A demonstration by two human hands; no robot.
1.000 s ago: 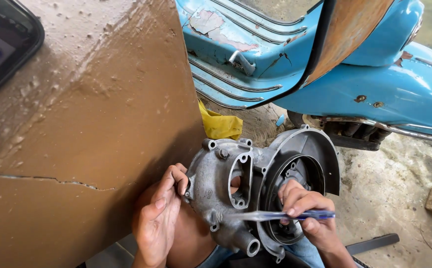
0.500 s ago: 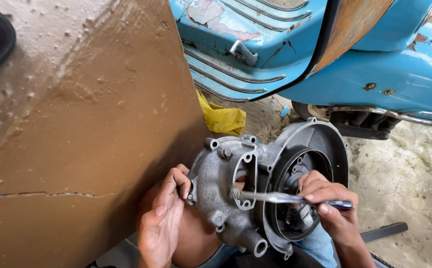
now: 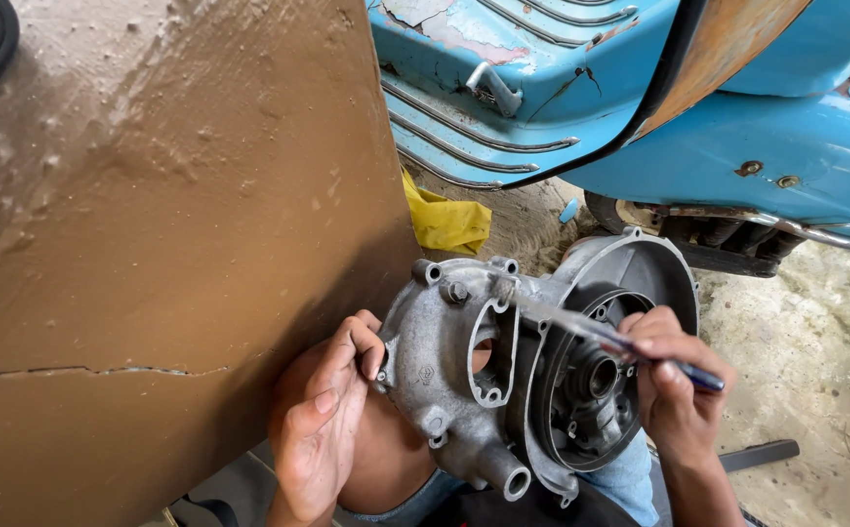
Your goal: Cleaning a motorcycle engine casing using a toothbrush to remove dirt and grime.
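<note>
Casing (image 3: 464, 381): we judge it heavy, stiff cast metal; it rests on our lap.
Left hand (image 3: 323, 420): fingers clamped on its 9 o'clock edge.
Right hand (image 3: 674, 385): fingers pinch the tool (image 3: 581, 327) at 3 o'clock.

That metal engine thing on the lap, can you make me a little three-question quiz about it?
1. True or false: the left hand grips the edge of the grey engine casing.
2. What does the right hand hold? A) yellow cloth B) slim tool with a blue handle C) hammer
3. What colour is the scooter body behind the casing?

Key: 1 true. 2 B, the slim tool, its tip on the casing. 3 Light blue, with rusty spots.
</note>
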